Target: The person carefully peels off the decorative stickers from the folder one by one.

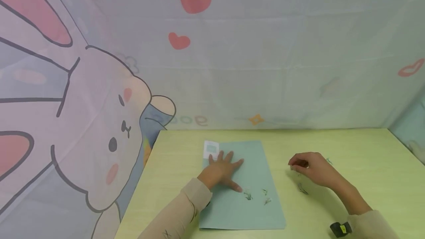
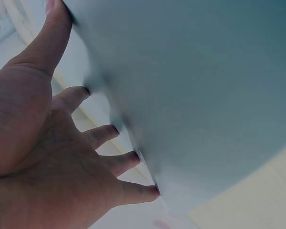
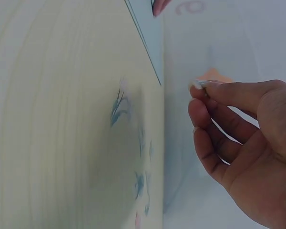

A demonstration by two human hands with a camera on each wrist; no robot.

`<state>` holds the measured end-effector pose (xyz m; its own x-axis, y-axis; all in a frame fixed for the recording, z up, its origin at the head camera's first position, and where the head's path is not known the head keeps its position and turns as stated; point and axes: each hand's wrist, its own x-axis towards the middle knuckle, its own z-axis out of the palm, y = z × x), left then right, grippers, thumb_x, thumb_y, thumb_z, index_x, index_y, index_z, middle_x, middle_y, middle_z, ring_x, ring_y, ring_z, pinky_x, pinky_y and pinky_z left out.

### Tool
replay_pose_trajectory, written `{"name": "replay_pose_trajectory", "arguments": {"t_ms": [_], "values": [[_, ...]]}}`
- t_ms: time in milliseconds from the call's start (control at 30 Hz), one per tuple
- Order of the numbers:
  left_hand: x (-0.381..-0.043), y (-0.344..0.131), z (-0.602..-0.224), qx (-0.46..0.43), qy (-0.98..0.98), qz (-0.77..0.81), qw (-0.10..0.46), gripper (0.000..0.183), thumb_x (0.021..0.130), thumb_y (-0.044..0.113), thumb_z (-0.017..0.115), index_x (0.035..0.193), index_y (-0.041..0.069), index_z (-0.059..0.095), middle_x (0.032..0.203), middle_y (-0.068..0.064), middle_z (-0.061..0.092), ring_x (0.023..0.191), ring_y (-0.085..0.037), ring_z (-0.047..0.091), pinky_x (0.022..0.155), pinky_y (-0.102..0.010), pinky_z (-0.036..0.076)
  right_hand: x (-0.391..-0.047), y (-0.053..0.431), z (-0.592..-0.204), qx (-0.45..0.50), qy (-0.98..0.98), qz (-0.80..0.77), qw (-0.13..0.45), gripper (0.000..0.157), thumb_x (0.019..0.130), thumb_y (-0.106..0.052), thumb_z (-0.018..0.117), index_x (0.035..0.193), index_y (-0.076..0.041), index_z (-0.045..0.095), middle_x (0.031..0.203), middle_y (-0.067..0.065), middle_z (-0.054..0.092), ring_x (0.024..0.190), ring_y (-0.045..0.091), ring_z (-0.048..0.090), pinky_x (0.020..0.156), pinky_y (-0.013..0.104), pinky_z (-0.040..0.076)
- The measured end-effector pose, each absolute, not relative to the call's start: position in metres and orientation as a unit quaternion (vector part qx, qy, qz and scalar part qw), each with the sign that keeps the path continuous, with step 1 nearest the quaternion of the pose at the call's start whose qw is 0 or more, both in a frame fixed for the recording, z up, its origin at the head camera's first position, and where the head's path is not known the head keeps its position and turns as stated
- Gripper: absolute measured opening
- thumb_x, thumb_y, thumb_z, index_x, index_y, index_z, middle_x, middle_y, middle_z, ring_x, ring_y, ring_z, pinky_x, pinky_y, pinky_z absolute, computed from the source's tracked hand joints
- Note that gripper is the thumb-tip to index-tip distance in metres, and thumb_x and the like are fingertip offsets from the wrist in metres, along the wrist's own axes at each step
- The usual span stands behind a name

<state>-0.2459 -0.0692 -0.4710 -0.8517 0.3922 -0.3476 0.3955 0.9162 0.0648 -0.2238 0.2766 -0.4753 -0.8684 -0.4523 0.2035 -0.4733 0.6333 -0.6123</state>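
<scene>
My left hand (image 1: 220,172) lies with spread fingers on a pale blue-green sheet (image 1: 240,213), pressing it to the table. In the left wrist view its fingertips (image 2: 133,156) meet the sheet's surface. Right of the thumb, the sheet bears a few small plant stickers (image 1: 248,196) showing green leaf sprigs. My right hand (image 1: 317,169) is raised over the table, right of the sheet. Thumb and forefinger pinch a tiny whitish piece (image 3: 200,84), apparently another plant sticker, mostly hidden by the fingertips.
More plant sprig pieces lie on the light yellow-green table (image 1: 149,180): one sprig (image 1: 302,188) below the right hand, another (image 1: 329,160) behind it. A white label (image 1: 211,149) marks the sheet's far left corner. A printed cloth (image 1: 249,65) hangs behind the table.
</scene>
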Motion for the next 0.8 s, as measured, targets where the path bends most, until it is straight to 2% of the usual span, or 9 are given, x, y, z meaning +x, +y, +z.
{"name": "replay_pose_trajectory", "arguments": {"t_ms": [367,533,800], "values": [[-0.249,-0.069,-0.476,0.203,0.961,-0.002,0.188,0.109,0.078,0.068,0.084,0.168,0.04,0.029,0.178,-0.007,0.015,0.162,-0.043,0.009,0.122,-0.073,0.014,-0.214,0.304,-0.482,0.257,-0.901,0.35,-0.008,0.006,0.102,-0.006,0.071,0.102,-0.012,0.072,0.095,-0.001,0.073,0.084,0.014,0.07,0.071,0.028,0.057],[-0.253,-0.069,-0.484,0.201,0.961,0.001,0.192,0.11,0.079,0.068,0.083,0.169,0.042,0.026,0.178,-0.006,0.011,0.162,-0.043,0.005,0.122,-0.074,0.012,-0.211,0.315,-0.487,0.265,-0.905,0.333,-0.002,0.006,0.102,-0.007,0.071,0.101,-0.013,0.073,0.096,-0.004,0.072,0.081,0.011,0.068,0.071,0.028,0.056],[-0.247,-0.07,-0.472,0.203,0.961,-0.004,0.189,0.109,0.078,0.069,0.083,0.168,0.04,0.028,0.178,-0.006,0.015,0.162,-0.042,0.009,0.122,-0.073,0.015,-0.205,0.324,-0.496,0.254,-0.91,0.327,-0.017,0.007,0.101,-0.006,0.072,0.104,-0.011,0.074,0.094,-0.006,0.071,0.077,0.003,0.061,0.065,0.026,0.053]]}}
